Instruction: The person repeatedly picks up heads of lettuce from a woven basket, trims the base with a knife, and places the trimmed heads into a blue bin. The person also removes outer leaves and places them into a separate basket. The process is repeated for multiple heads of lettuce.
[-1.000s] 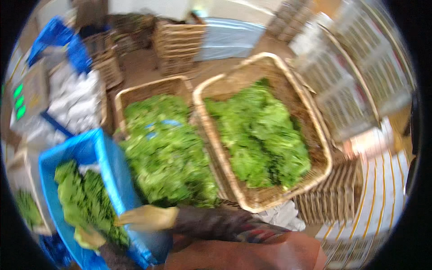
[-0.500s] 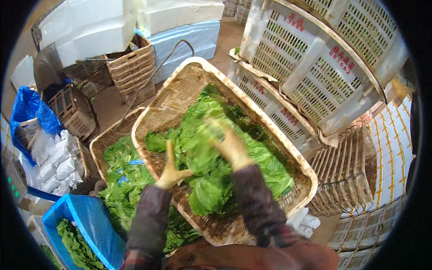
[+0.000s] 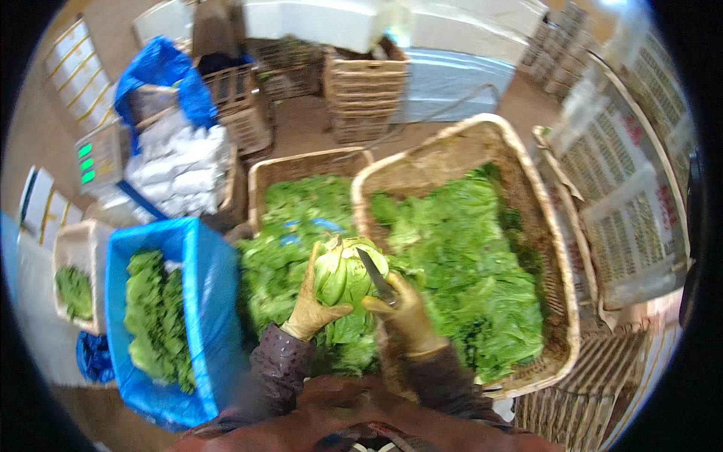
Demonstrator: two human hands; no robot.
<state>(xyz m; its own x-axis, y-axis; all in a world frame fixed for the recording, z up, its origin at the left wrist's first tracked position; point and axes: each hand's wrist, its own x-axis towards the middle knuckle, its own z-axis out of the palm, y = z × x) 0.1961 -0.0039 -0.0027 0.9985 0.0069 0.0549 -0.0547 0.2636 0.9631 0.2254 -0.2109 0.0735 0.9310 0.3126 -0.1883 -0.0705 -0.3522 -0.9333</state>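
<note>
My gloved left hand (image 3: pixel 310 310) is closed around a head of lettuce (image 3: pixel 337 280), its pale, cut-looking base end turned up. In my gloved right hand (image 3: pixel 410 320) is a knife (image 3: pixel 370 267), its dark blade pointing up and left against the head's right side. Whether the edge is cutting in, I cannot tell. Both hands are over the near ends of two crates. The larger plastic crate (image 3: pixel 566 301) on the right holds a thick layer of lettuce (image 3: pixel 467 256). More leaves (image 3: pixel 301 200) fill the crate (image 3: pixel 260 177) to its left.
On the left stands a blue-lined box (image 3: pixel 192 290) with lettuce in it. Behind it are white bags (image 3: pixel 184 166) and a scale with a green display (image 3: pixel 98 158). Tall white crates (image 3: pixel 633 188) rise on the right; stacked crates (image 3: pixel 365 94) stand at the back.
My view has swung left. My hands have come off the lettuce in the right crate and now hold a lettuce head and a knife, closer together and further left over the crates.
</note>
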